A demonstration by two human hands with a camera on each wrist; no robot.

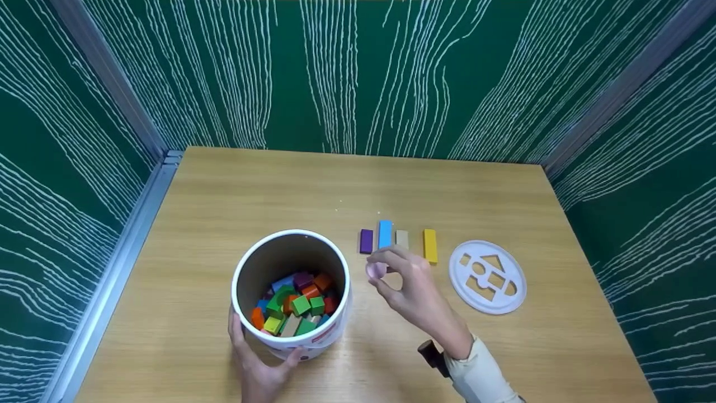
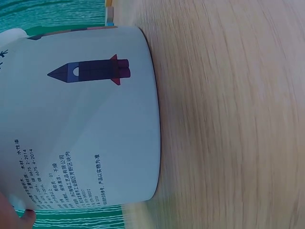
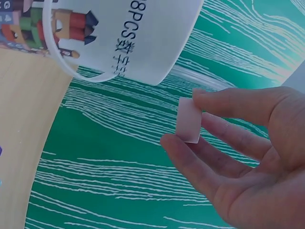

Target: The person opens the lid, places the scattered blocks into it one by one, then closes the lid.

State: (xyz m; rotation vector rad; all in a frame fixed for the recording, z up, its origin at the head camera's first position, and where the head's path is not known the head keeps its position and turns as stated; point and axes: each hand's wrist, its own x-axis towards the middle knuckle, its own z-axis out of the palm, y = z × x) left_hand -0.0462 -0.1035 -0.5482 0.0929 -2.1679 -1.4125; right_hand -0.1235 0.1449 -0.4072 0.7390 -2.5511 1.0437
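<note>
Pale block (image 1: 377,271), one. Head view: pinched at the fingertips of the right hand (image 1: 411,285), just right of a white bucket (image 1: 321,342). Left hand (image 1: 260,366) grips the bucket's near side, thumb and fingers set apart. Inside: heaped coloured blocks (image 1: 301,305). Obstacle: raised rim. Purple (image 1: 366,241), blue (image 1: 385,234), tan (image 1: 401,239) and yellow (image 1: 429,246) pieces lie beyond; cut-out disc (image 1: 503,305), right.

Left wrist view: rocket-printed wall; hand mostly out of frame, its pressure hard to judge.

Right wrist view: slight fingertip contact, so a slip seems possible; looped handle (image 3: 47,24) might snag.
</note>
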